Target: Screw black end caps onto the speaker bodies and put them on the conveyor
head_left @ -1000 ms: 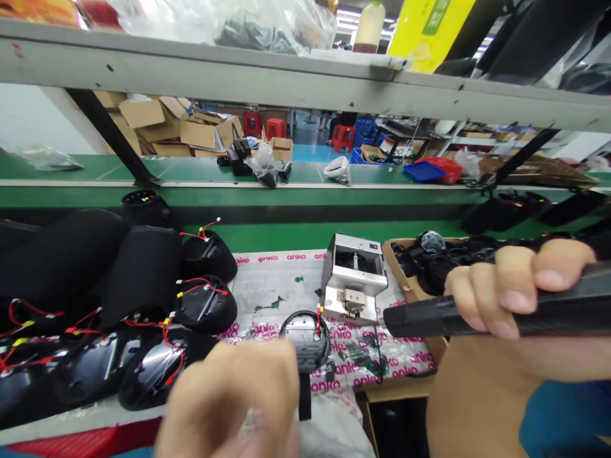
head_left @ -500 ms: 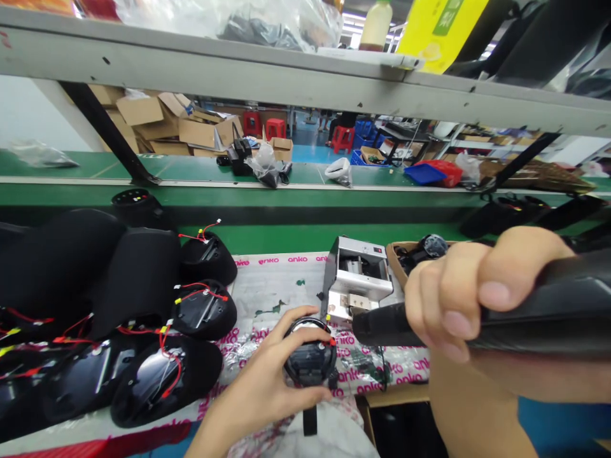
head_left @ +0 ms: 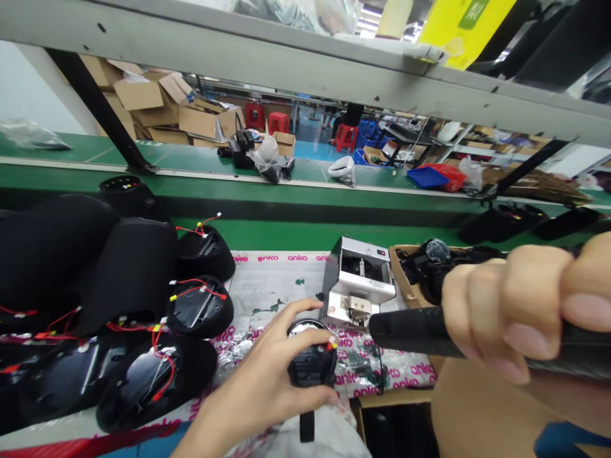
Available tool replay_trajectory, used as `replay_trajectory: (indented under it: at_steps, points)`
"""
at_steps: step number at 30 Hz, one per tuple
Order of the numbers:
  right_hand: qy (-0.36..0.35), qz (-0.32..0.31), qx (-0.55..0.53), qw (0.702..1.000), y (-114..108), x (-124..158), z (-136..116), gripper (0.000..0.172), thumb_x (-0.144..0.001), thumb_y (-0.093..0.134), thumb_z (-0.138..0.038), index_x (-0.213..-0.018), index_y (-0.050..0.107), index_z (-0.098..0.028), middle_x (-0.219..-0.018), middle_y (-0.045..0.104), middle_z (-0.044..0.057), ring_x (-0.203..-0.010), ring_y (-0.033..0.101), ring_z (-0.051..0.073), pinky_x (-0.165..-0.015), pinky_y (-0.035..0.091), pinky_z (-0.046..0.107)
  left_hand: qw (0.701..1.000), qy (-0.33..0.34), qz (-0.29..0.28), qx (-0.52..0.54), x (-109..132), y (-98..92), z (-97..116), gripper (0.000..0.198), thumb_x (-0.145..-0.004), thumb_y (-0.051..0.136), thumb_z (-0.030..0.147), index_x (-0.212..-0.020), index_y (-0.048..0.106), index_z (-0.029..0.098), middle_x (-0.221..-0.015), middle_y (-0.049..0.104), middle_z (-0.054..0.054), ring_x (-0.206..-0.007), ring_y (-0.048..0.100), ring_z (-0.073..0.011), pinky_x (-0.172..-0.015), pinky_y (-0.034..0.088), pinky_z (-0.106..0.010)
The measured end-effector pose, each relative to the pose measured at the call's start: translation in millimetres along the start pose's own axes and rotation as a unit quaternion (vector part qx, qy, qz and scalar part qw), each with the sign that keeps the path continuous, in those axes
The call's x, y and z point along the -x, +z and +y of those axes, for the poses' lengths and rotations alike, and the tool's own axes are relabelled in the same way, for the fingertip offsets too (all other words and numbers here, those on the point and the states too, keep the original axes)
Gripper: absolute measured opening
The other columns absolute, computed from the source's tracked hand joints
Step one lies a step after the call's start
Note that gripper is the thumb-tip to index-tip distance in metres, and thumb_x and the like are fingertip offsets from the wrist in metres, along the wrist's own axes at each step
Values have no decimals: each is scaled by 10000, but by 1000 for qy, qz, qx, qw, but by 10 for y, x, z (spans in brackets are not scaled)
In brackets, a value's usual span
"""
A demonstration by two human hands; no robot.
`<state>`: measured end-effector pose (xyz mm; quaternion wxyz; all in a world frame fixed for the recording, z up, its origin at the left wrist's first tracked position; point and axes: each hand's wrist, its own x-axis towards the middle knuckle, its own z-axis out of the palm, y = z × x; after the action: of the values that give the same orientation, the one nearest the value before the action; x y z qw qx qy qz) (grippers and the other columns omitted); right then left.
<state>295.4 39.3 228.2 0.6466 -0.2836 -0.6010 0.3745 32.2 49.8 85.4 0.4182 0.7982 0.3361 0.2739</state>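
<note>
My left hand (head_left: 265, 375) curls its thumb and fingers around a round black plastic part (head_left: 312, 367), which has a small red and yellow connector near its upper right edge. The part is held above the wrapped work surface. In my right hand (head_left: 515, 302) is a black electric screwdriver (head_left: 413, 329), lying nearly level and pointing left. Its front end is close to the lower front of a silver screw feeder (head_left: 367, 287); whether they touch I cannot tell.
Several black fabric-covered housings (head_left: 131, 273) with red wires crowd the left. A cardboard box (head_left: 398, 267) of black parts stands right of the feeder. Pink-printed wrapping (head_left: 281, 273) covers the bench. A grey shelf beam (head_left: 286, 54) crosses above.
My right hand and the screwdriver have shifted right, and the screwdriver's front end now sits a little further right at the feeder. The left hand keeps its hold. The camera view has tilted slightly.
</note>
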Motion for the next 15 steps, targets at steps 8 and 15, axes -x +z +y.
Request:
replay_trajectory:
  at_steps: [8, 15]
  points:
    - [12, -101, -20, 995, 317, -23, 65, 235, -1115, 636, -335, -1024, 819, -221, -743, 734, 29, -489, 690, 160, -409, 594, 311, 987, 88, 135, 27, 209, 369, -184, 305, -945, 892, 241, -1206, 747, 306, -1616, 519, -110, -1485, 605, -321, -1192, 578, -440]
    - [9, -121, -90, 989, 411, 14, 334, 290, -1110, 618, -356, -1072, 824, -156, -811, 766, 78, -514, 669, 178, -421, 572, 309, 986, 94, 132, 42, 174, 371, -179, 267, -955, 879, 237, -1187, 755, 282, -1605, 520, -116, -1498, 587, -320, -1214, 553, -427]
